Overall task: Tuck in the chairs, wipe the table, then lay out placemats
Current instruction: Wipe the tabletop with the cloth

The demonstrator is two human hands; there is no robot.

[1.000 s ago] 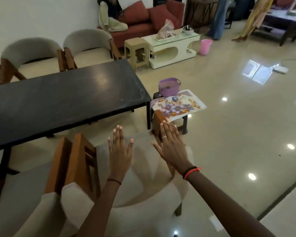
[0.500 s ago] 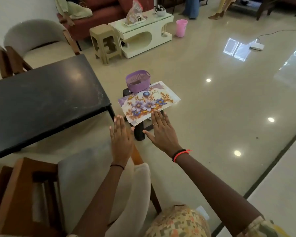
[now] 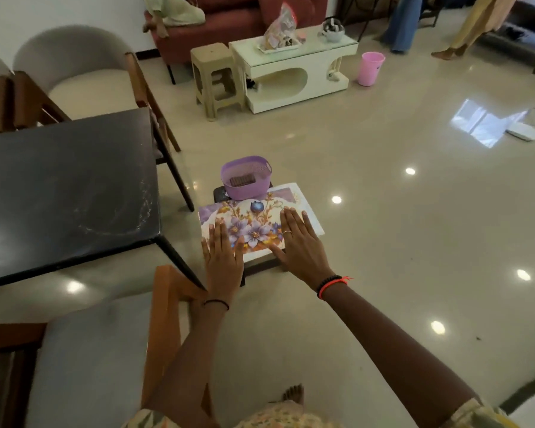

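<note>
A small dark stool (mostly hidden) carries floral placemats and a purple basket.

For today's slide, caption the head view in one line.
Both hands, left and right, open above floral placemats beside the dark table.

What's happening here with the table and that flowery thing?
A person is reaching both open hands toward a stack of floral placemats on a small dark stool beside the black dining table. The left hand and the right hand are spread flat over the placemats, gripping nothing yet. A purple basket sits on the far end of the placemats. The table has no placemats on it. A chair stands close by, not tucked in.
</note>
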